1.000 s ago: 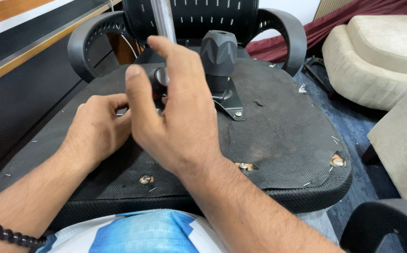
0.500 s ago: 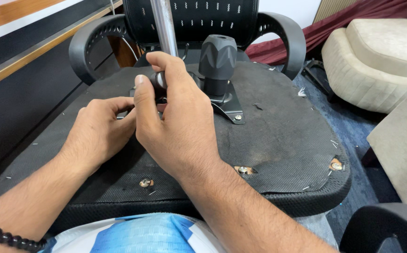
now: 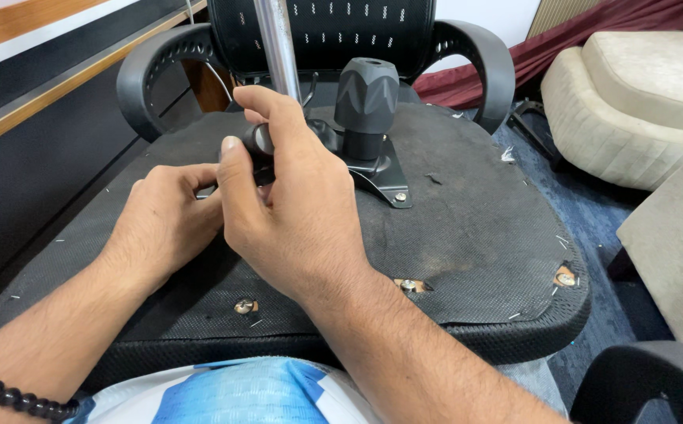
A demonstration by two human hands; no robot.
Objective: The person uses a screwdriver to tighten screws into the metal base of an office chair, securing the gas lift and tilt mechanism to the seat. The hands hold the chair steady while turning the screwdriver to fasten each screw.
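- Right hand [image 3: 294, 212] closed, thumb and fingers [image 3: 267, 106] pinched around a small black knob [image 3: 259, 141] on the underside of an overturned office chair seat [image 3: 475, 228].
- Left hand [image 3: 164, 224] curled shut just left of those fingers, pressed against the seat beside the knob; whatever sat inside its grip stayed hidden.
- Chrome gas-lift column [image 3: 278, 47] rose right behind the fingers.
- Grey plastic adjustment knob [image 3: 366, 106] stood just right of the fingers, on a black metal mechanism plate [image 3: 384, 177].
- Mounting screw [image 3: 243, 305] lay nearer the body, below the left fingers.
- Black armrests [image 3: 475, 67] curved beyond.
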